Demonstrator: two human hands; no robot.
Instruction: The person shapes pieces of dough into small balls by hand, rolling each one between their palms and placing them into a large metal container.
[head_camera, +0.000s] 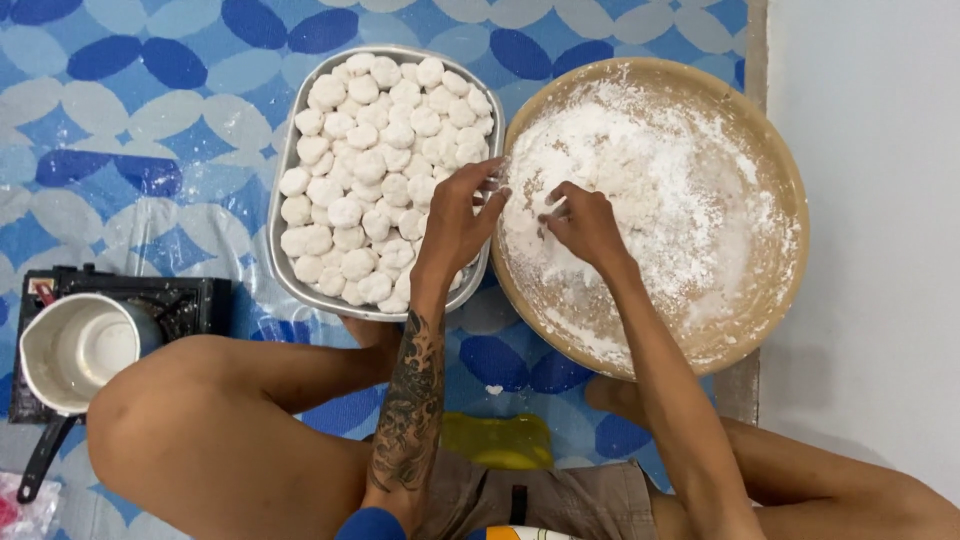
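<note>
Dough balls (370, 180), small, round and white with flour, fill the rectangular metal tray (281, 215) that lies on the floor mat (120, 150), heaped more than one layer deep across most of its area. Just right of the tray, rims nearly touching, sits a wide round wooden bowl (770, 200) with a thick bed of white flour (650, 190) spread over its bottom, thinner toward the near edge where bare wood shows. Keeping the two containers side by side looks deliberate: a piece coated in flour has only a short way to go to reach the pile.

The left hand (460, 220) hangs over the tray's right edge, fingers loosely curled and pointing toward the bowl; I cannot tell whether it pinches anything. The right hand (585, 225) reaches into the flour at the bowl's left side, fingertips bent down and pressed together around something small and white, though what they grip is too dusted to make out.

Left of the tray and nearer the person stands a small black stove (185, 300) carrying a white saucepan (75, 350), apparently empty. Below the tray, between the person's bare knees, lies a yellow object (495, 440).
</note>
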